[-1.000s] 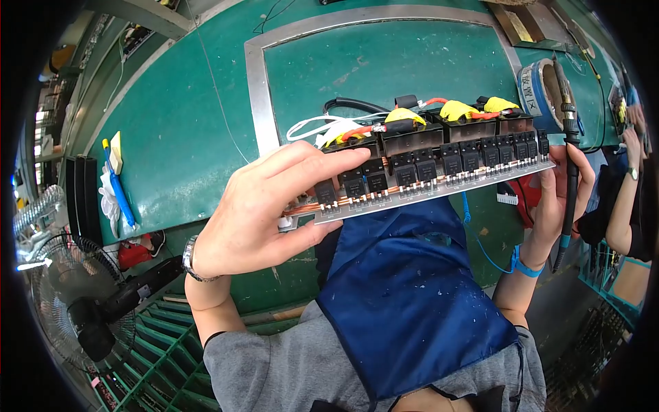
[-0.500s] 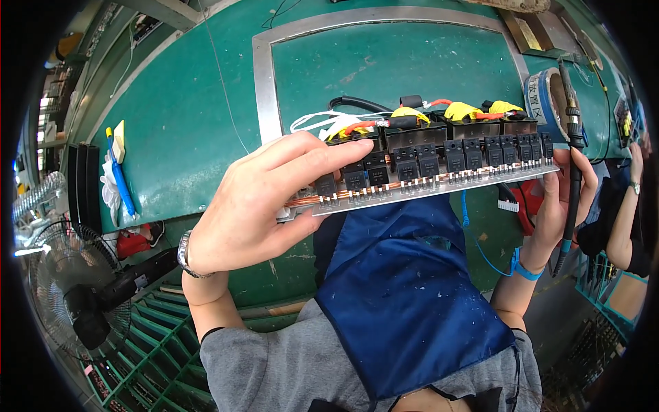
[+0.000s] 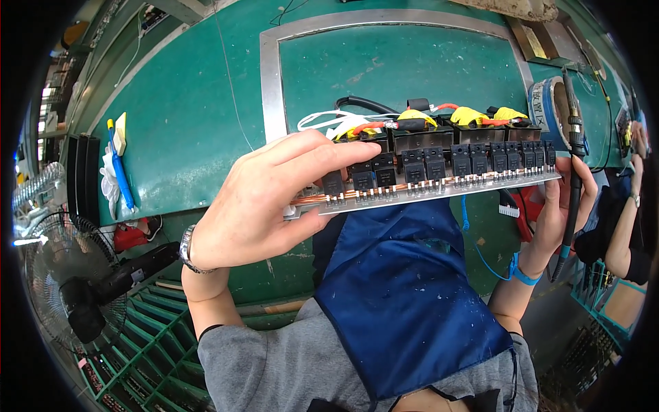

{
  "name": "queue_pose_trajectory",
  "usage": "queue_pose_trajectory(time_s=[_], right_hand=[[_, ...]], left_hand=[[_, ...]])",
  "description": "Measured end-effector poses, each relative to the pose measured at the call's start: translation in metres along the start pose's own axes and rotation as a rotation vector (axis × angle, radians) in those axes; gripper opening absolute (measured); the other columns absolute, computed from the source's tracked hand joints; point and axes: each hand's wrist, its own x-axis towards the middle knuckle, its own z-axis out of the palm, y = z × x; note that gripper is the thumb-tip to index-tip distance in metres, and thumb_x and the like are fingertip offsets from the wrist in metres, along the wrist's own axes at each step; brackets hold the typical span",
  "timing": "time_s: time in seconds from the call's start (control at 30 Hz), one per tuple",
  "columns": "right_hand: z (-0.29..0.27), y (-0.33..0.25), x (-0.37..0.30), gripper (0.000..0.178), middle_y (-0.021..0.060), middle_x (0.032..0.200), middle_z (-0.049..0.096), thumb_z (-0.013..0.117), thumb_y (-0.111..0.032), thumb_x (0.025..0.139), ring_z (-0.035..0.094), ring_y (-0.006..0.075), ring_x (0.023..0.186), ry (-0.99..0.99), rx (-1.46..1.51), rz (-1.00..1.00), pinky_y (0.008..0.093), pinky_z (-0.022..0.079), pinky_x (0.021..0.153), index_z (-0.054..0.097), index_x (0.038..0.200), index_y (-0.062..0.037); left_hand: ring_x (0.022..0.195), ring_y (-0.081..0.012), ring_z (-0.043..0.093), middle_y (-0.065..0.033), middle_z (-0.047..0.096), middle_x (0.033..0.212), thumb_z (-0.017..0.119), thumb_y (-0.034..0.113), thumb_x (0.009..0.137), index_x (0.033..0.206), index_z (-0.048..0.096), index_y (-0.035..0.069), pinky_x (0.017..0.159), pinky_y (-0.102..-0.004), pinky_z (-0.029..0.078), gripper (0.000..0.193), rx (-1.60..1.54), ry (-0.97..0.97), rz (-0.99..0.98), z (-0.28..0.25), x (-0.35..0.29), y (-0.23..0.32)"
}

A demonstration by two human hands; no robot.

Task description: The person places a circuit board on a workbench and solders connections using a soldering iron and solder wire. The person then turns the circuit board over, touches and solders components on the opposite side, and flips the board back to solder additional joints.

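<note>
Room over green bench (image 3: 192,117) behind board (image 3: 439,172); tape roll (image 3: 549,113) blocks rt side.

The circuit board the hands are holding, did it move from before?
Cannot tell. The circuit board sits about where it did against the metal frame strip on the green table; the head camera shifted slightly too.
</note>
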Motion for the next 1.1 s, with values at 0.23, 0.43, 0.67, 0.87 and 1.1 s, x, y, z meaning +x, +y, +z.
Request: queue_pose_trajectory(time_s=[0.23,0.43,0.67,0.87,1.1], right_hand=[[-0.001,0.002,-0.005,0.047,0.0141,0.114,0.064,0.073,-0.004,0.086,0.063,0.0195,0.104,0.017,0.016,0.049,0.0319,0.051,0.093,0.051,0.128,0.0004],[0.0,-0.001,-0.005,0.049,0.0135,0.114,0.064,0.073,-0.004,0.086,0.062,0.0187,0.104,-0.002,-0.005,0.013,0.0311,0.051,0.092,0.051,0.129,-0.0007],[-0.002,-0.001,-0.011,0.048,0.0131,0.112,0.063,0.074,-0.008,0.086,0.062,0.0192,0.102,0.017,0.014,0.056,0.0324,0.05,0.093,0.051,0.128,-0.0007],[-0.002,0.0,-0.011,0.048,0.0131,0.111,0.063,0.074,-0.007,0.086,0.062,0.0193,0.102,-0.003,0.016,0.006,0.0328,0.051,0.092,0.051,0.128,0.0001],[-0.003,-0.001,-0.017,0.047,0.0131,0.111,0.063,0.074,-0.007,0.086,0.062,0.0186,0.099,0.012,0.016,0.023,0.0318,0.052,0.09,0.052,0.126,0.0003]], left_hand=[[0.088,-0.0183,0.061,-0.0088,0.064,0.107,0.077,0.002,0.063,0.135,0.056,0.006,0.066,-0.027,0.047,0.075,-0.092,0.059,-0.06,0.002,-0.004,-0.003],[0.092,-0.0207,0.06,-0.0095,0.063,0.108,0.082,0.009,0.062,0.137,0.054,0.005,0.071,-0.0298,0.048,0.08,-0.094,0.064,0.062,0.004,-0.006,-0.007],[0.087,-0.0235,0.06,-0.0093,0.061,0.098,0.077,0.0,0.063,0.134,0.057,0.006,0.075,-0.0341,0.05,0.074,0.005,0.093,0.068,0.013,-0.009,-0.001],[0.085,-0.023,0.06,-0.0084,0.06,0.095,0.066,-0.008,0.061,0.134,0.058,0.009,0.069,-0.0311,0.053,0.075,0.022,0.129,0.027,0.018,-0.015,0.0],[0.083,-0.0226,0.06,-0.0082,0.059,0.093,0.062,-0.009,0.061,0.132,0.059,0.009,0.069,-0.0306,0.053,0.074,0.038,0.11,-0.032,0.02,-0.017,0.004]])
